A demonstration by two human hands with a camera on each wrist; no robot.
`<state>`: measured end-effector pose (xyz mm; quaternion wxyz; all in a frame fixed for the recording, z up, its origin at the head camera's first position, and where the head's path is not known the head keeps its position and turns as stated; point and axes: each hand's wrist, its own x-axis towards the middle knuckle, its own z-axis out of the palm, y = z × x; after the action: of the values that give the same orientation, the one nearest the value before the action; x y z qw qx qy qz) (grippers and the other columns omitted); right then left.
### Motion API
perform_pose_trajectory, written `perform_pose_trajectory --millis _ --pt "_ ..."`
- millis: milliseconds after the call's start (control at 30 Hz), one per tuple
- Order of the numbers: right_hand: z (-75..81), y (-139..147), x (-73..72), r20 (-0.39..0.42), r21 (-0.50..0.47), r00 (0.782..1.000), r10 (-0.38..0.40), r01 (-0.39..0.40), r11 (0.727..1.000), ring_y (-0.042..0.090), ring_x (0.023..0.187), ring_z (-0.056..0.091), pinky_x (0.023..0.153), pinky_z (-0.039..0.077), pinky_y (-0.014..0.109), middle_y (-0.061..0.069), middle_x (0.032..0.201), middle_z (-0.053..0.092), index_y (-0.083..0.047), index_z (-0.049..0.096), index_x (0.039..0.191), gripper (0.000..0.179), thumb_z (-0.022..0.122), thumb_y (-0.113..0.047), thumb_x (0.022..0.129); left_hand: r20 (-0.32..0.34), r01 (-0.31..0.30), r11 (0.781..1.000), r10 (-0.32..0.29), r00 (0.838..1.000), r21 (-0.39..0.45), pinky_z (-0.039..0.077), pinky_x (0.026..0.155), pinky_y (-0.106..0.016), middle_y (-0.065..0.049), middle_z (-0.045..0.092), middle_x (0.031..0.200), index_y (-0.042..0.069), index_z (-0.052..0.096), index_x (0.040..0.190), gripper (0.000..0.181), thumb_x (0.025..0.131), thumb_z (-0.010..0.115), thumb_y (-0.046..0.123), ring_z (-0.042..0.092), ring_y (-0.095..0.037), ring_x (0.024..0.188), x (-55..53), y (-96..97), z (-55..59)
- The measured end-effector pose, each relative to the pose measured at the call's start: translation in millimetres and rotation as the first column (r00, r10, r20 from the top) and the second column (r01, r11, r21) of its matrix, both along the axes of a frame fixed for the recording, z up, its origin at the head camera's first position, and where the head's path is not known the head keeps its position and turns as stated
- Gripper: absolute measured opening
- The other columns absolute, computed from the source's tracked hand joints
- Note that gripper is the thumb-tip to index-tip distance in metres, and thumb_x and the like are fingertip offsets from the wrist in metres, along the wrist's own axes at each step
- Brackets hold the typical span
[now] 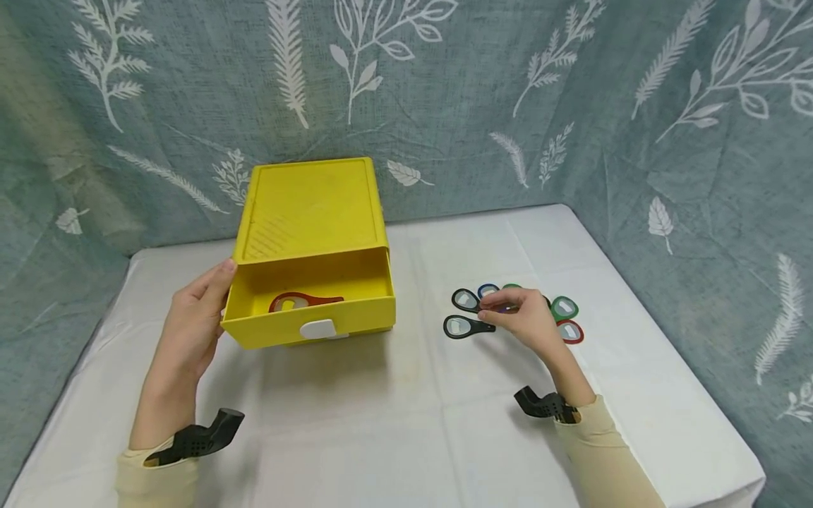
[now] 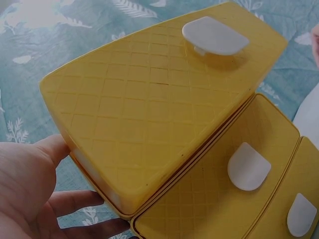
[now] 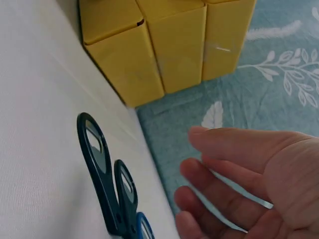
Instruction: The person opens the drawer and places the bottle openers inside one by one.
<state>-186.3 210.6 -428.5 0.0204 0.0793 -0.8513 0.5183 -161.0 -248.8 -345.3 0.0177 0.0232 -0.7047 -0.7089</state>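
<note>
A yellow drawer cabinet [image 1: 311,204] stands at the table's back left, its top drawer [image 1: 260,330] pulled out. In that drawer lies a red bottle opener [image 1: 320,300]. My left hand [image 1: 187,324] touches the left side of the cabinet beside the drawer, thumb and fingers extended. My right hand [image 1: 526,319] is over a fan of bottle openers, fingers loosely bent. Nothing shows between its fingers in the right wrist view. Near its fingertips are a black bottle opener [image 1: 478,327] and another black bottle opener [image 3: 102,169]. My hand partly hides the others.
A blue bottle opener [image 1: 488,289], a green bottle opener [image 1: 564,307] and a red bottle opener [image 1: 571,331] lie around the right hand. Lower drawers with white handles [image 2: 249,167] are closed. A patterned grey-green cloth [image 1: 444,127] hangs behind the white table [image 1: 356,430].
</note>
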Motion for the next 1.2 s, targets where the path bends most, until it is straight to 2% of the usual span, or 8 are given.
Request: perform_pose_trajectory --millis 167,333,533,633,833,1000,1200 --pt "-4.2 3.5 -1.8 0.008 0.024 1.0 -0.003 0.003 1.0 0.019 0.087 0.066 0.069 0.056 0.029 0.002 0.092 0.072 -0.004 0.077 0.101 0.026 0.084 -0.018 0.081 0.018 -0.006 1.0 0.006 1.0 -0.014 0.052 0.075 -0.014 -0.01 0.046 0.132 0.006 0.044 0.148 0.064 0.099 0.056 0.044 0.051 -0.016 0.106 -1.4 0.7 0.4" --pt "-7.2 3.2 -3.1 0.001 0.026 1.0 -0.012 0.012 1.0 0.021 0.087 0.066 0.069 0.056 0.031 0.002 0.093 0.072 -0.004 0.077 0.102 0.026 0.084 -0.018 0.081 -0.001 0.003 1.0 -0.003 1.0 -0.023 0.052 0.075 -0.014 -0.01 0.046 0.132 0.004 0.043 0.148 0.064 0.099 0.055 0.043 0.051 -0.016 0.105 -2.8 -0.8 1.3" --pt "-12.0 7.3 0.6 0.056 0.014 0.998 -0.034 0.033 0.999 0.021 0.087 0.064 0.069 0.053 0.033 0.002 0.095 0.072 -0.008 0.077 0.101 0.025 0.084 -0.018 0.08 0.001 0.013 1.0 -0.013 1.0 -0.027 0.053 0.074 -0.015 -0.01 0.045 0.134 0.002 0.041 0.149 0.064 0.1 0.055 0.041 0.05 -0.015 0.108 -1.4 0.2 -2.4" --pt "-12.8 10.0 -1.1 0.048 0.012 0.998 -0.037 0.037 0.999 0.022 0.086 0.063 0.066 0.051 0.03 0.003 0.096 0.071 -0.009 0.078 0.101 0.024 0.085 -0.018 0.079 0.006 0.009 1.0 -0.009 1.0 -0.028 0.053 0.073 -0.015 -0.01 0.045 0.134 0.004 0.043 0.148 0.062 0.1 0.055 0.042 0.05 -0.015 0.107 -0.8 0.7 -1.9" --pt "-10.4 10.7 -5.1 0.034 0.021 0.999 -0.029 0.029 0.999 0.024 0.079 0.059 0.056 0.044 0.025 0.004 0.094 0.071 -0.006 0.077 0.102 0.026 0.085 -0.017 0.079 -0.001 0.008 0.999 -0.008 1.0 -0.034 0.053 0.073 -0.015 -0.01 0.046 0.132 0.005 0.044 0.147 0.062 0.1 0.054 0.043 0.052 -0.016 0.104 -0.1 0.1 2.1" --pt "-12.7 11.3 -6.9 0.035 0.03 0.999 -0.015 0.014 0.999 0.024 0.078 0.059 0.055 0.044 0.025 0.004 0.092 0.07 -0.006 0.077 0.102 0.025 0.085 -0.014 0.079 0.004 -0.002 0.998 0.003 1.0 -0.066 0.052 0.075 -0.014 -0.012 0.043 0.139 0.006 0.041 0.15 0.067 0.098 0.054 0.047 0.049 -0.018 0.111 -0.9 1.0 3.9" --pt "-17.9 11.7 -7.2 0.032 0.06 0.999 0.031 -0.033 0.998 0.025 0.078 0.059 0.056 0.043 0.026 0.006 0.09 0.07 -0.006 0.077 0.102 0.025 0.085 -0.012 0.078 0.008 0.003 0.999 -0.002 1.0 -0.048 0.052 0.075 -0.014 -0.012 0.044 0.137 0.005 0.043 0.149 0.066 0.099 0.055 0.046 0.048 -0.018 0.111 -0.4 0.6 3.4"
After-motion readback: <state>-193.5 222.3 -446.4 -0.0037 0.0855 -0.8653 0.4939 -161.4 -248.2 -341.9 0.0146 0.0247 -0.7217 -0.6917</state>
